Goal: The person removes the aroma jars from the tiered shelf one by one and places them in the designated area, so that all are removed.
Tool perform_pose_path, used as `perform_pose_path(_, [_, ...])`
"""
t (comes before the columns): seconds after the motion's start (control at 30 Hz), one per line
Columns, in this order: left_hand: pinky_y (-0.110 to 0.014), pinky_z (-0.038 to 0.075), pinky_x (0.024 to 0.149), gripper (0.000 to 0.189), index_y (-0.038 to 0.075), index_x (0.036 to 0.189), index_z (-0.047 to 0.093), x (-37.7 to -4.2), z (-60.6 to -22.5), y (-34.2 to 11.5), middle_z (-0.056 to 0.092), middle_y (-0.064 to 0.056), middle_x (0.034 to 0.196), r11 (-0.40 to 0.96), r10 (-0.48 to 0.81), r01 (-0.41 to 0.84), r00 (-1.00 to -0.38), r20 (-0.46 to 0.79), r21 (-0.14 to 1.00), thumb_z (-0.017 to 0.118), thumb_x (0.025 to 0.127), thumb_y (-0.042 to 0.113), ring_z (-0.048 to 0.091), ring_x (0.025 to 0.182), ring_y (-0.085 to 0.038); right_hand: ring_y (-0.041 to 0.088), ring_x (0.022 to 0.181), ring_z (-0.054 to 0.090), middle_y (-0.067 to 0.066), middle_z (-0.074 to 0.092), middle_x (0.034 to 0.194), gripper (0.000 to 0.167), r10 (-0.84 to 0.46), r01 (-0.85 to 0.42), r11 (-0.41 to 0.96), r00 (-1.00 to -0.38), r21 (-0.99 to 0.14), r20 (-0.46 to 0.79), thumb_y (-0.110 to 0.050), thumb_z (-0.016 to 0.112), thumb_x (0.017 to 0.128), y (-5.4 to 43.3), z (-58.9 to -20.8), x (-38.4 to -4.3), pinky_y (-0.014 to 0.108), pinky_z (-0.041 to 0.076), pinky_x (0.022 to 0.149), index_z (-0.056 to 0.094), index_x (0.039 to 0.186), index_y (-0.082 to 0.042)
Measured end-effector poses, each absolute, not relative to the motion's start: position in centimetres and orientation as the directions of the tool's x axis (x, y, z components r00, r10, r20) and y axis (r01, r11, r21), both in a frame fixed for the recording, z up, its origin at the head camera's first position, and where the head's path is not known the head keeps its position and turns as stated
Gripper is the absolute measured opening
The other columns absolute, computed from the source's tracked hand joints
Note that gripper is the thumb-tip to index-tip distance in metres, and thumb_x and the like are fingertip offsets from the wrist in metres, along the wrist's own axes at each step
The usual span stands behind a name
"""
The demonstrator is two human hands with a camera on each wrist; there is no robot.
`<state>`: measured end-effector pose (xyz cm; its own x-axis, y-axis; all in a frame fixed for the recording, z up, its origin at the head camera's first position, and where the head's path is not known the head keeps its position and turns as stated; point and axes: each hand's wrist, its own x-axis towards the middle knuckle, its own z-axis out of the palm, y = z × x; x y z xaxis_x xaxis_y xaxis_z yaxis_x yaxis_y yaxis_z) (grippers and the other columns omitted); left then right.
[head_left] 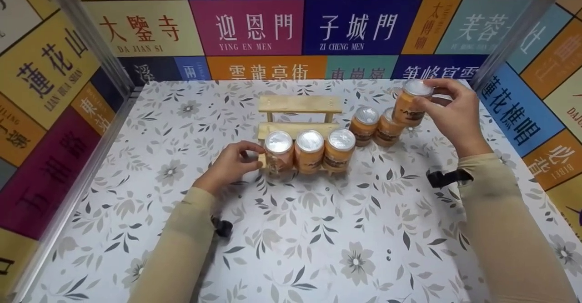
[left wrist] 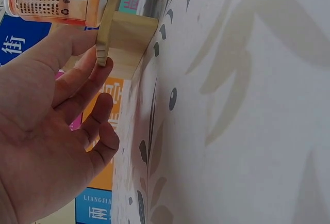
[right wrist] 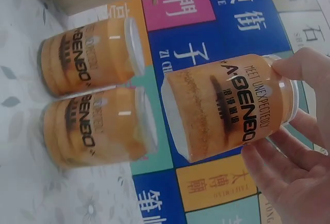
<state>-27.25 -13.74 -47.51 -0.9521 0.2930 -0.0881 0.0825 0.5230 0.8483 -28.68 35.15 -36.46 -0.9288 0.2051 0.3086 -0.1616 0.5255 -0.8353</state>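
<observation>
My right hand (head_left: 454, 112) holds an orange can (right wrist: 221, 110) near its silver lid, tilted and raised above the table; dark lettering shows on its side. Two similar cans, one (head_left: 364, 125) and another (head_left: 388, 128), stand upright on the table below and to the left of it. A light wooden tiered rack (head_left: 300, 105) stands mid-table, with three cans in a row on its front step: left (head_left: 278, 150), middle (head_left: 309, 150) and right (head_left: 339, 150). My left hand (head_left: 234, 164) pinches the left end of that front step between thumb and fingers, beside the left can.
A white tablecloth (head_left: 182, 230) with grey flowers and leaves covers the table. Colourful panels with lettering (head_left: 248, 27) stand behind it and along both sides. The rack's upper tiers carry no cans.
</observation>
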Motion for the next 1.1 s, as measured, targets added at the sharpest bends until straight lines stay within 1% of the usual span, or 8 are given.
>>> perform_pose_path(0.17, [-0.035,0.047,0.089,0.03,0.012,0.12,0.071,-27.2,-47.7,-13.5,0.069,-0.006,0.126,0.522,0.304,0.109,-0.95,-0.065,0.846,0.077,0.091,0.012,0.058,0.108,-0.025,0.01,0.116,0.06,-0.006,0.062,0.127,0.045,0.239,-0.15,0.523,-0.919,-0.839,0.313,-0.021,0.082,0.089,36.8,-36.8,-28.5,0.016,0.052,0.096,0.069,0.131,-0.011])
perform_pose_path(0.27, [-0.036,0.046,0.089,0.03,0.012,0.121,0.071,-27.2,-47.7,-13.5,0.068,-0.006,0.127,0.523,0.305,0.111,-0.95,-0.064,0.845,0.076,0.091,0.011,0.057,0.108,-0.025,0.008,0.115,0.06,-0.007,0.062,0.126,0.045,0.252,-0.153,0.527,-0.911,-0.836,0.326,-0.022,0.081,0.089,37.7,-37.0,-28.4,0.015,0.052,0.094,0.069,0.131,-0.011])
perform_pose_path(0.37, [-0.036,0.046,0.089,0.03,0.013,0.12,0.071,-27.3,-47.6,-13.5,0.068,-0.005,0.126,0.522,0.294,0.098,-0.953,-0.071,0.847,0.077,0.091,0.012,0.057,0.108,-0.024,0.007,0.115,0.06,-0.008,0.061,0.126,0.046,0.274,-0.131,0.525,-0.91,-0.841,0.312,-0.023,0.081,0.089,38.5,-37.1,-28.3,0.013,0.051,0.093,0.068,0.132,-0.012])
perform_pose_path(0.5, [-0.036,0.047,0.089,0.03,0.013,0.12,0.071,-27.4,-47.5,-13.5,0.069,-0.005,0.125,0.518,0.295,0.098,-0.953,-0.07,0.85,0.076,0.09,0.011,0.058,0.109,-0.025,0.007,0.114,0.06,-0.008,0.061,0.128,0.045,0.304,-0.095,0.528,-0.907,-0.844,0.292,-0.024,0.081,0.089,39.2,-37.6,-28.3,0.015,0.052,0.095,0.069,0.131,-0.012])
perform_pose_path(0.63, [-0.036,0.047,0.09,0.031,0.015,0.12,0.071,-27.4,-47.5,-13.6,0.068,-0.003,0.126,0.527,0.288,0.074,-0.953,-0.096,0.847,0.077,0.09,0.012,0.057,0.11,-0.024,0.007,0.112,0.061,-0.009,0.061,0.126,0.047,0.328,-0.039,0.535,-0.911,-0.844,0.25,-0.028,0.082,0.089,39.9,-38.6,-28.4,0.018,0.052,0.096,0.069,0.131,-0.014])
perform_pose_path(0.7, [-0.037,0.047,0.09,0.032,0.016,0.121,0.071,-27.4,-47.5,-13.7,0.067,-0.003,0.126,0.533,0.282,0.062,-0.953,-0.108,0.844,0.077,0.089,0.012,0.057,0.11,-0.024,0.006,0.112,0.06,-0.01,0.061,0.124,0.047,0.335,-0.018,0.542,-0.912,-0.84,0.236,-0.03,0.082,0.088,40.2,-39.2,-28.5,0.017,0.052,0.096,0.069,0.131,-0.015])
perform_pose_path(0.97, [-0.037,0.047,0.093,0.034,0.015,0.122,0.07,-27.4,-47.4,-13.7,0.068,-0.004,0.127,0.535,0.288,0.082,-0.953,-0.09,0.841,0.077,0.089,0.011,0.057,0.111,-0.024,0.004,0.11,0.059,-0.009,0.062,0.125,0.046,0.321,-0.043,0.573,-0.907,-0.819,0.273,-0.03,0.081,0.089,40.6,-41.7,-29.1,0.014,0.051,0.094,0.07,0.13,-0.013])
perform_pose_path(1.1, [-0.036,0.047,0.09,0.032,0.013,0.121,0.071,-27.3,-47.6,-13.7,0.069,-0.005,0.125,0.522,0.3,0.108,-0.952,-0.064,0.846,0.077,0.089,0.01,0.057,0.108,-0.024,0.005,0.108,0.061,-0.008,0.062,0.124,0.047,0.322,-0.024,0.595,-0.909,-0.803,0.266,-0.032,0.081,0.089,40.5,-42.7,-29.3,0.011,0.051,0.09,0.069,0.131,-0.013])
